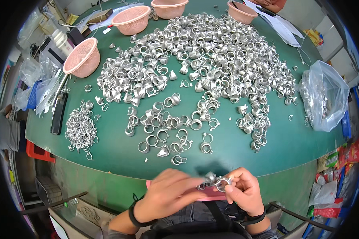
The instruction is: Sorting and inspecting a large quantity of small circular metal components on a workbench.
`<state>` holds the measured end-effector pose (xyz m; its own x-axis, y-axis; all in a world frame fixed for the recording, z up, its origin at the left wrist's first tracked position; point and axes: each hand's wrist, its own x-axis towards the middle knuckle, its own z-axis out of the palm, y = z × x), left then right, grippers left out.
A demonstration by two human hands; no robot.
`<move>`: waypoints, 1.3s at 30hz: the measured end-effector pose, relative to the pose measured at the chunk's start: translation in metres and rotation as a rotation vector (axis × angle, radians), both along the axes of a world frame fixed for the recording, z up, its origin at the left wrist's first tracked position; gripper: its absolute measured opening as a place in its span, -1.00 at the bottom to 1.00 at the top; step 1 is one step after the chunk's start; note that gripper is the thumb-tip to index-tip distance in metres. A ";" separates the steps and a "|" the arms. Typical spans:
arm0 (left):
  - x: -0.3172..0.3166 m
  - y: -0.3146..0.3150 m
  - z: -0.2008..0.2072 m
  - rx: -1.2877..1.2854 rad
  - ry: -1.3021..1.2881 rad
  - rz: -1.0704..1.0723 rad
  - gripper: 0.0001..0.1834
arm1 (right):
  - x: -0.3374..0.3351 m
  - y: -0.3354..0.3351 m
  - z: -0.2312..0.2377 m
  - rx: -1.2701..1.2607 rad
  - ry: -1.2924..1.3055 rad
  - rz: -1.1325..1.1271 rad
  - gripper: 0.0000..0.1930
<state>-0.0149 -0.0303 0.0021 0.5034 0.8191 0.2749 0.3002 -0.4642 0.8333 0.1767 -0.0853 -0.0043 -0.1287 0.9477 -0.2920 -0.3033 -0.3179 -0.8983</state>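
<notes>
Just off the table's near edge, my right hand [246, 192] pinches a silvery metal ring casting [223, 184] between thumb and fingers. Other small metal ring pieces [206, 180] sit between the two hands, close to the left fingertips. My left hand [167, 194] is smeared by motion, its fingers pointing at these pieces; whether it grips any does not show. Under the hands a pink surface [213, 194] is partly hidden. Scattered ring castings [162, 135] lie on the green table in front of me, with a large heap [227, 51] behind them.
A smaller pile of thin rings [81, 127] lies at left, beside a black phone-like object [59, 113]. Pink baskets [83, 59] stand along the left and far side. A clear plastic bag [325, 95] with metal pieces sits at right. Another person's hands [267, 3] show at far right.
</notes>
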 end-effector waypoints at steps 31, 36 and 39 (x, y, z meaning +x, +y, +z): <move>0.023 -0.011 -0.017 -0.996 -0.535 -0.127 -0.92 | -0.011 -0.008 -0.003 0.091 -0.123 -0.094 -0.85; 0.037 -0.017 -0.021 -0.913 -0.628 0.051 -0.91 | -0.020 -0.003 0.001 0.208 -0.212 -0.199 -0.81; 0.037 -0.016 -0.022 -0.927 -0.712 0.099 -0.89 | -0.014 -0.004 -0.004 0.265 -0.197 -0.211 -0.77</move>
<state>0.0222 -0.0466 -0.0196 0.3992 0.8810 -0.2541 -0.3696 0.4082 0.8347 0.1625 -0.0888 -0.0083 0.1112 0.9932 -0.0336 -0.1510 -0.0166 -0.9884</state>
